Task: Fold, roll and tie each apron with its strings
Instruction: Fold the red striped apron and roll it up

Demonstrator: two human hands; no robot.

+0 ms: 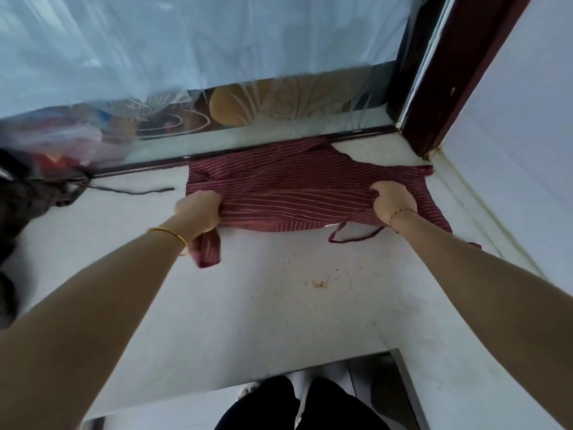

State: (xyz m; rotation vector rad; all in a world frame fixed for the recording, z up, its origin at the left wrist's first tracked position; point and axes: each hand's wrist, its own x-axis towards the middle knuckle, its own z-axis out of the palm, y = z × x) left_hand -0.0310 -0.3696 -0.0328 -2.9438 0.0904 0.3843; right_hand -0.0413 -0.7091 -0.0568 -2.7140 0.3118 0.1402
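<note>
A dark red apron with thin white stripes lies spread on the white counter, close to the window sill. My left hand grips the apron's near left edge, and a flap of cloth hangs below my wrist. My right hand grips a bunch of the cloth on the right side. One thin apron string loops on the counter between my two hands, near the right wrist.
A dark brown heap of cloth lies at the far left, with a string trailing from it toward the red apron. A glass window and a dark red frame close off the back. The counter's front edge has a cut-out.
</note>
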